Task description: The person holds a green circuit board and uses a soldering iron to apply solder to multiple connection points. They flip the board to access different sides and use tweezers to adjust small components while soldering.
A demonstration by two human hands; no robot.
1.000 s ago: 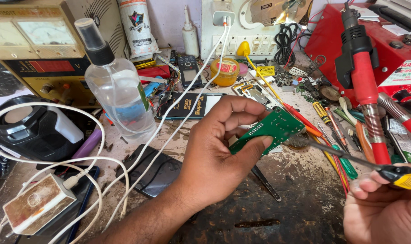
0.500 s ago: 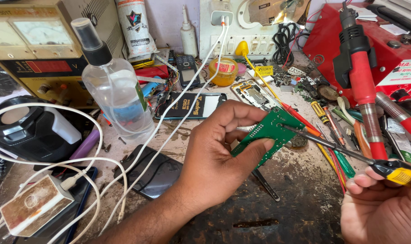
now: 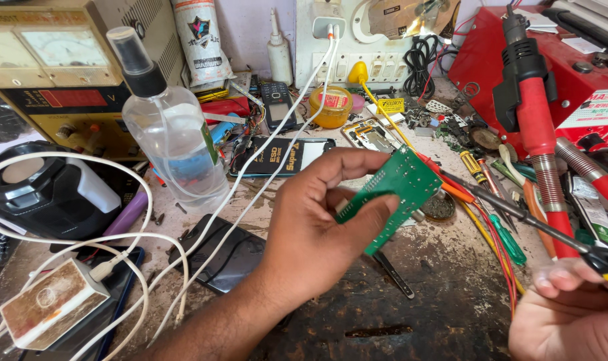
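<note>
My left hand (image 3: 317,234) pinches small green rectangular circuit board (image 3: 391,195) by edges: light, stiff, fragile. My right hand (image 3: 571,314) grips yellow-handled screwdriver (image 3: 538,224), tip at board.

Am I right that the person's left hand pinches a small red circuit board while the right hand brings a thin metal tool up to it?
Nearly. The circuit board is green, not red, as the head view shows. The left hand does pinch it, and the right hand does bring a thin metal tool up to it.
</note>
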